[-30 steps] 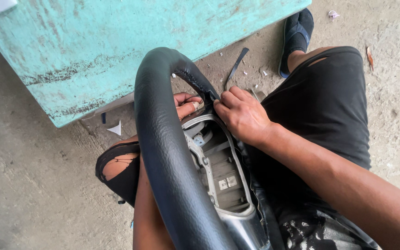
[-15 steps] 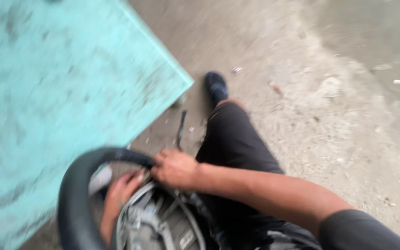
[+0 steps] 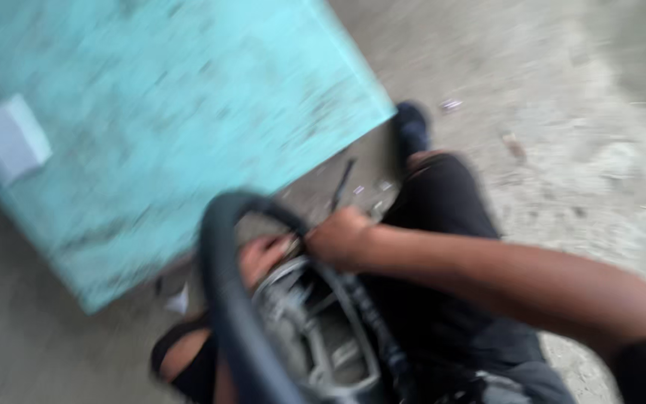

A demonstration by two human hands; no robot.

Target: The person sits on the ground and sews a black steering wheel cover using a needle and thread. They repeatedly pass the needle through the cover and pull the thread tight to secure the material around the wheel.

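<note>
A: Wheel status?
B: Steering wheel [image 3: 222,299] on my lap, beside the turquoise table [image 3: 173,127]. Right hand [image 3: 338,238] and left hand [image 3: 262,258] at the hub; frame blurred, can't tell finger grip. Risk: wheel slides off my lap.

Worn turquoise tabletop [image 3: 188,127] over dusty grey concrete floor [image 3: 562,97].
</note>
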